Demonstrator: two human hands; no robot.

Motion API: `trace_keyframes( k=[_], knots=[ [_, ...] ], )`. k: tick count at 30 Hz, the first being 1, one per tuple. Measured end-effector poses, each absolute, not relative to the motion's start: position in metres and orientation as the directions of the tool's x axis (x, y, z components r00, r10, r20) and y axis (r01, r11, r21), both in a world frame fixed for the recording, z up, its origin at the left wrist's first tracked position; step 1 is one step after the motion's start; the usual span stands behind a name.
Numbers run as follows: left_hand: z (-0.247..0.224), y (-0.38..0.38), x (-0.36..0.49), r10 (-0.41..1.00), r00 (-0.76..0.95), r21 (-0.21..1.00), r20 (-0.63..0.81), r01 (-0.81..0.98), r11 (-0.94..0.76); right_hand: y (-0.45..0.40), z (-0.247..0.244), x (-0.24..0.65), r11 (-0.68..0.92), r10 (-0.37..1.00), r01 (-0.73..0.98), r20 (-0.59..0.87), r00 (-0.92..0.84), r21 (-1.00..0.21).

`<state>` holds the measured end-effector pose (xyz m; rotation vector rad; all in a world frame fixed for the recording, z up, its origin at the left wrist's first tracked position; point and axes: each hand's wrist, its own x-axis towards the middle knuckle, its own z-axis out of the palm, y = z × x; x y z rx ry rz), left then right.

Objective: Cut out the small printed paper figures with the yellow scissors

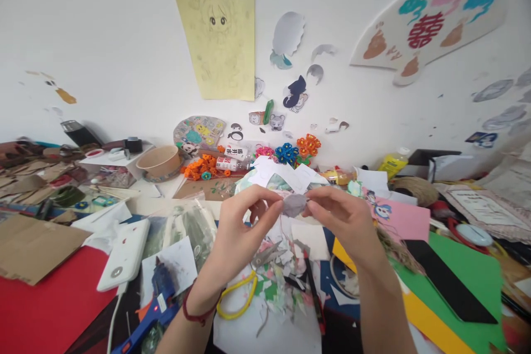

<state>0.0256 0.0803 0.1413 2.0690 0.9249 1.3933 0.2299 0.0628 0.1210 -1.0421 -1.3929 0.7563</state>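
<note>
A small grey paper piece [294, 206] is held up between my two hands, above the middle of the cluttered table. My left hand [244, 227] pinches its left edge between thumb and fingers. On the other side, my right hand [342, 218] pinches the right edge. Below them lie paper scraps [286, 282] in several colours on a white sheet. Yellow-handled scissors [237, 296] rest beside the scraps, near my left wrist. A black and red pen [315, 293] lies to the right of the scraps.
A blue glue gun [161, 293] and a white power bank [124, 257] lie at the left. Red paper [62, 298] covers the lower left. Green paper [464, 282] and a black flat object [450, 282] are at the right. Pipe-cleaner flowers [286, 153] stand by the wall.
</note>
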Motion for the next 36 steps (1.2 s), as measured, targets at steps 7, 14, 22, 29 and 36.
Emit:
trace_keyframes(
  k=[7, 14, 22, 29, 36],
  knots=[
    [0.127, 0.072, 0.02, 0.083, 0.335, -0.149, 0.939, 0.611, -0.778, 0.062, 0.12, 0.214, 0.313, 0.932, -0.26, 0.348, -0.101, -0.914],
    [0.134, 0.062, 0.015, -0.018, 0.489, -0.355, 0.872, 0.608, -0.71, 0.056, 0.122, 0.202, 0.295, 0.92, -0.371, 0.367, -0.14, -0.88],
    [0.136, 0.062, 0.015, -0.023, 0.527, -0.384, 0.849, 0.588, -0.712, 0.057, 0.12, 0.205, 0.348, 0.905, -0.322, 0.405, -0.129, -0.88],
    [0.138, 0.068, 0.02, 0.011, 0.44, -0.248, 0.898, 0.526, -0.814, 0.056, 0.119, 0.214, 0.528, 0.822, -0.212, 0.558, -0.112, -0.822],
    [0.144, 0.06, 0.018, 0.085, 0.479, -0.188, 0.874, 0.495, -0.848, 0.052, 0.12, 0.223, 0.557, 0.807, -0.155, 0.576, -0.13, -0.816]
  ],
)
